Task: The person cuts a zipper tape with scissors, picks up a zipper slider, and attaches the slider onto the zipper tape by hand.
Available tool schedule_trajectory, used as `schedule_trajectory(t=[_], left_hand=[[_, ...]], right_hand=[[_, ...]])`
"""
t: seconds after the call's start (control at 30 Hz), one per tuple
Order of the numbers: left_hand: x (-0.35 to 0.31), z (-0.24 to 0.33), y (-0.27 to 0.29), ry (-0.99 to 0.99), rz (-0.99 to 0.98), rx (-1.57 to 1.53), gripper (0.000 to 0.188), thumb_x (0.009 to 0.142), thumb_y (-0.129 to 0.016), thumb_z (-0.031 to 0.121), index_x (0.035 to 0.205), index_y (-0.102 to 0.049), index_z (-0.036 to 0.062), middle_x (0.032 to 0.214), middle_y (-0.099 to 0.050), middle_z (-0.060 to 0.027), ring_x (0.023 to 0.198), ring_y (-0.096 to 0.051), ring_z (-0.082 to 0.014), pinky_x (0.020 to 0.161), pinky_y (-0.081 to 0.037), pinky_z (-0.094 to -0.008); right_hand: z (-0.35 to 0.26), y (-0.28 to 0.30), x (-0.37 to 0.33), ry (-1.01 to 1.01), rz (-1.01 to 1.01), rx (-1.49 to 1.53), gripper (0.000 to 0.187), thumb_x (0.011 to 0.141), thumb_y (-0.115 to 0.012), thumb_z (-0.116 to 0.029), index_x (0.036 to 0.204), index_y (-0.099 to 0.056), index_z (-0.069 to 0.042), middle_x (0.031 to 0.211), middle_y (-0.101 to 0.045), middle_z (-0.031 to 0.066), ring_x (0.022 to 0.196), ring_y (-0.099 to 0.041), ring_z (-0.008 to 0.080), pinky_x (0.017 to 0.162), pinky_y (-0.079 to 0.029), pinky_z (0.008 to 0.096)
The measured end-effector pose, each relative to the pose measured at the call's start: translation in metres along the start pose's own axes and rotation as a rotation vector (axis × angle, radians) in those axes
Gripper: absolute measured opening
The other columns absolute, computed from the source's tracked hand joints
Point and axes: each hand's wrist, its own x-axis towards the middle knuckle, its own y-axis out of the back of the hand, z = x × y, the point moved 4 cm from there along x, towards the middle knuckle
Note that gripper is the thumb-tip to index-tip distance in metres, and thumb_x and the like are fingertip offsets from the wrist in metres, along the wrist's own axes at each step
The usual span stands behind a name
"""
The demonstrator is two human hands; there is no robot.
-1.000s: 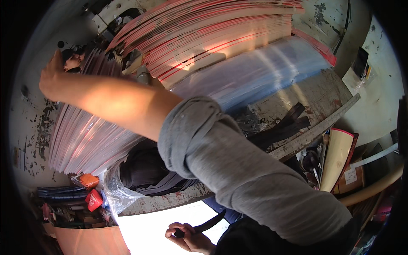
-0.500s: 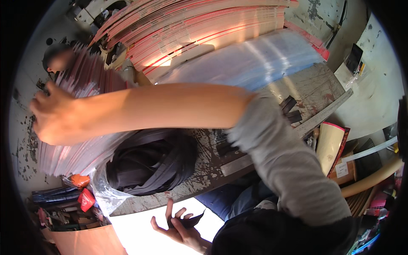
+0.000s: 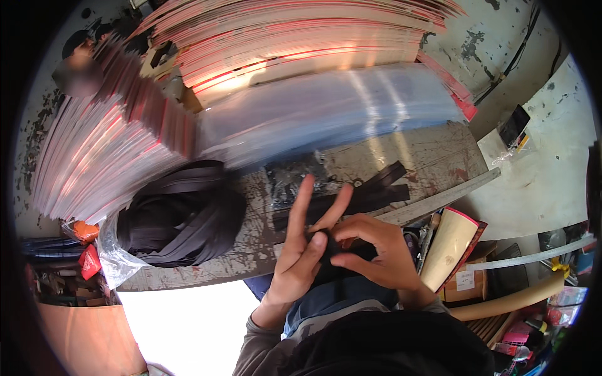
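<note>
Above my lap, at the table's front edge, both hands meet at a small dark fabric-like piece. My left hand pinches it from the left with the thumb, while two of its fingers stretch upward. From the other side my right hand grips the same piece, thumb and forefinger closed on it. Its exact kind is blurred and partly covered by fingers. Flat black strips lie on the table just beyond the hands, beside a clear bag of small dark parts.
A big coil of black tape, like zipper tape, sits in clear plastic on the worn table. Tall stacks of red-edged sheets and a pile of clear plastic sheets stand behind. A long metal ruler lies at right.
My right arm, earlier stretched across the table to the far left, has come back to my left hand. The left hand has risen from below the table edge with the dark piece.
</note>
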Motion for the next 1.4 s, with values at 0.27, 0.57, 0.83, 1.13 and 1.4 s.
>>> schedule_trajectory(t=[0.27,0.57,0.83,1.13,1.4], left_hand=[[0.020,-0.021,-0.015,-0.003,-0.141,0.224,0.042,0.088,-0.040,0.021,0.125,-0.032,0.0019,0.120,-0.038,-0.0162,0.111,-0.039,-0.0216,0.091,-0.032,-0.0313],[0.034,-0.031,-0.029,-0.072,-0.046,0.586,0.021,0.075,-0.058,-0.004,0.097,-0.056,-0.0029,0.084,-0.054,-0.0059,0.076,-0.053,-0.0079,0.065,-0.043,-0.0184],[0.030,-0.028,-0.035,-0.002,-0.014,0.523,0.014,0.082,-0.053,0.006,0.092,-0.053,-0.0030,0.082,-0.055,-0.0052,0.076,-0.053,-0.0083,0.068,-0.043,-0.0215],[0.022,-0.042,-0.020,0.082,-0.001,0.676,0.012,0.073,-0.062,-0.005,0.081,-0.053,-0.0006,0.074,-0.054,-0.0015,0.071,-0.054,-0.0059,0.062,-0.046,-0.0206],[0.033,-0.008,0.014,-0.228,0.506,0.102,0.012,0.085,-0.046,0.004,0.097,-0.042,0.0035,0.087,-0.054,-0.0058,0.075,-0.058,-0.0121,0.066,-0.053,-0.0268]], right_hand=[[0.024,0.047,-0.017,-0.168,0.252,0.429,0.009,0.076,-0.058,0.003,0.084,-0.054,0.005,0.079,-0.054,0.0046,0.072,-0.055,0.0074,0.063,-0.043,0.0187],[0.030,0.068,-0.034,-0.147,0.204,0.332,0.008,0.076,-0.059,0.002,0.083,-0.055,0.005,0.078,-0.054,0.0060,0.069,-0.052,0.0073,0.060,-0.043,0.0190],[0.027,0.067,-0.042,-0.180,0.248,0.434,0.008,0.077,-0.058,0.000,0.084,-0.056,0.004,0.078,-0.055,0.0047,0.070,-0.052,0.0071,0.060,-0.043,0.0197],[0.038,0.057,-0.030,-0.166,0.322,0.425,0.013,0.077,-0.058,-0.001,0.089,-0.053,0.003,0.081,-0.055,0.0047,0.074,-0.053,0.0081,0.065,-0.043,0.0209],[0.060,0.048,-0.019,-0.187,-0.203,-0.063,0.026,0.071,-0.068,-0.013,0.091,-0.056,-0.001,0.079,-0.059,0.0065,0.072,-0.058,0.0152,0.064,-0.045,0.0245]])
